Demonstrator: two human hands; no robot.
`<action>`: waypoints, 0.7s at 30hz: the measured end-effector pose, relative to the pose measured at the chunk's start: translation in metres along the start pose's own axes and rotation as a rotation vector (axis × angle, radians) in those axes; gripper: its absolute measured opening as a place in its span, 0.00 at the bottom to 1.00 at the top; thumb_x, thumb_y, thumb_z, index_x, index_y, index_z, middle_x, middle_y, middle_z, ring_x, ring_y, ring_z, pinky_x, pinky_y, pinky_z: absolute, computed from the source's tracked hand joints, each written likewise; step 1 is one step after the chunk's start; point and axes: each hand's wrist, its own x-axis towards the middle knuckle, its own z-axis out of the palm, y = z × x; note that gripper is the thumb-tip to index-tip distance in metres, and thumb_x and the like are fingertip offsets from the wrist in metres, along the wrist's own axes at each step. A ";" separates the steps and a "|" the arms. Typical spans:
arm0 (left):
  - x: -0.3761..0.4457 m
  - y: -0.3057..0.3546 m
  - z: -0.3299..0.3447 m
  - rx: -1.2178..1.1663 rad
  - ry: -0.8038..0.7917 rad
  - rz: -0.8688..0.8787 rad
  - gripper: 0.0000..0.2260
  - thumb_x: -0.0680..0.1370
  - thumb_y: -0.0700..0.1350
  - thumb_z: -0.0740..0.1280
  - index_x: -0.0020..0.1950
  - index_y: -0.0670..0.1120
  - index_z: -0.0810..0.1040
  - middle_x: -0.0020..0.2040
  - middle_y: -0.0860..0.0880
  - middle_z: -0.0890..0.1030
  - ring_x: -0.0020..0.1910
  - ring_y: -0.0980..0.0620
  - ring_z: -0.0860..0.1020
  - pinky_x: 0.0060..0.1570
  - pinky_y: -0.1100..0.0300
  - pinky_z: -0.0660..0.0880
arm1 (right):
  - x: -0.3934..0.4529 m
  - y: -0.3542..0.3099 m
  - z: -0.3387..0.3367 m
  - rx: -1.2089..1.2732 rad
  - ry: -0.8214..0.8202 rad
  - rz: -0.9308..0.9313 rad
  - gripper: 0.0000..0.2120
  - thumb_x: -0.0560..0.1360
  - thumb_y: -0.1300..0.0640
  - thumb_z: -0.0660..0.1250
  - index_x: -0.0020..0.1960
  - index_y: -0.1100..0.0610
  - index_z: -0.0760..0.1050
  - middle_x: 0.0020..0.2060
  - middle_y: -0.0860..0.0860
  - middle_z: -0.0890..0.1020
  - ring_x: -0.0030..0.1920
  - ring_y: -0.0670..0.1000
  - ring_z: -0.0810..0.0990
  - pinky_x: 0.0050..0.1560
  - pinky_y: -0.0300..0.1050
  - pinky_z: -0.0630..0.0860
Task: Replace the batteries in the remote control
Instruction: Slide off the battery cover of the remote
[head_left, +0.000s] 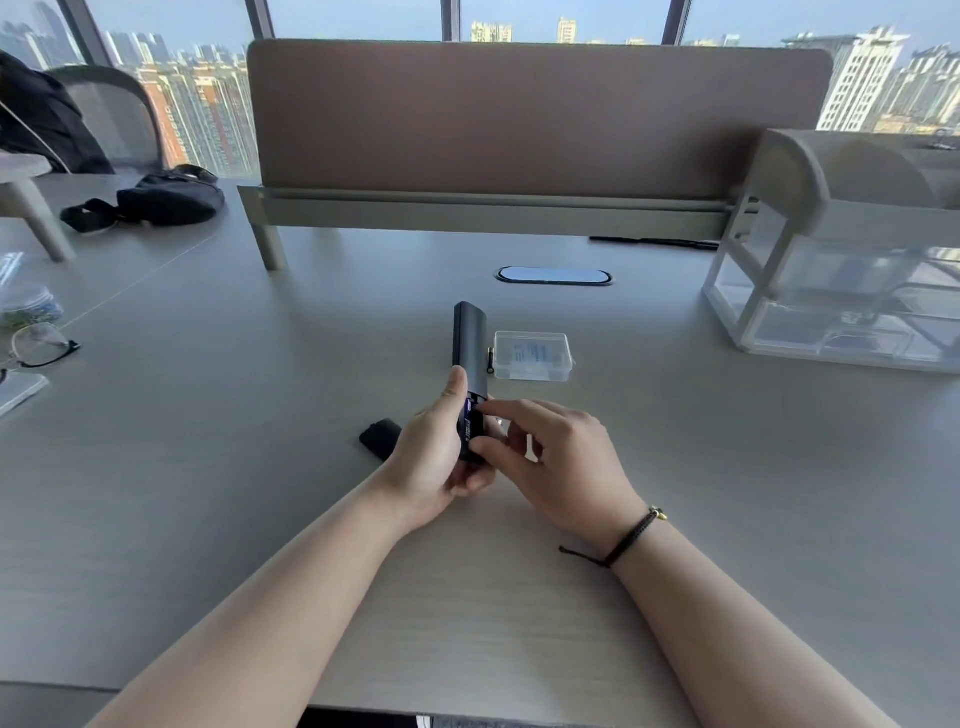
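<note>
A: Where's the remote control (470, 340)?

B: Centre of the desk (260, 415), back side up, long axis running from 6 to 12 o'clock. Its near end is lifted in the left hand (434, 457), fingers curled under the body and the thumb lying along its left edge. The battery bay at that end is uncovered, and a battery (469, 418) with a blue label sits in it.

A: And the right hand (558, 457)?

B: It comes in from 3 o'clock. The forefinger tip is at the far end of the battery and the thumb tip at the near end, so it pinches the cell lengthwise. The other fingers are loosely bent behind.

A: The cover?

B: A small black battery cover (381, 437) lies flat on the desk at about 9 o'clock from the hands, just beside the left palm.

A: Any other cells?

B: One loose battery (490, 360) lies at 3 o'clock of the remote's middle, close to it, and touching or nearly touching a clear plastic case (532, 356) further right.

A: Farther out?

B: A cable port (553, 275) at 12 o'clock, the brown divider panel (519, 114) behind it, a clear organiser (841, 291) at 2 o'clock, a black pouch (166, 200) at 10 o'clock, and glasses (39, 345) at the left edge. A dark cord bracelet (631, 538) circles the right wrist.
</note>
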 end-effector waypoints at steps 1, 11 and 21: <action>0.000 0.000 0.000 0.003 -0.003 -0.001 0.31 0.80 0.65 0.50 0.38 0.41 0.74 0.33 0.43 0.69 0.21 0.50 0.65 0.28 0.55 0.51 | 0.000 -0.001 0.000 -0.015 0.006 -0.022 0.13 0.73 0.44 0.69 0.55 0.46 0.82 0.33 0.43 0.80 0.31 0.42 0.69 0.32 0.43 0.74; -0.006 0.005 0.004 0.012 -0.069 0.001 0.30 0.82 0.62 0.48 0.34 0.41 0.72 0.26 0.48 0.73 0.20 0.53 0.63 0.20 0.63 0.58 | -0.001 -0.007 0.000 0.074 -0.007 0.045 0.14 0.69 0.47 0.72 0.53 0.48 0.83 0.25 0.39 0.75 0.27 0.44 0.74 0.32 0.41 0.74; -0.003 0.001 0.002 0.045 -0.041 -0.009 0.26 0.81 0.64 0.52 0.45 0.43 0.73 0.30 0.49 0.72 0.20 0.53 0.62 0.23 0.63 0.56 | 0.002 -0.007 -0.004 0.439 -0.107 0.274 0.13 0.68 0.60 0.78 0.50 0.50 0.81 0.22 0.42 0.72 0.25 0.42 0.66 0.32 0.37 0.65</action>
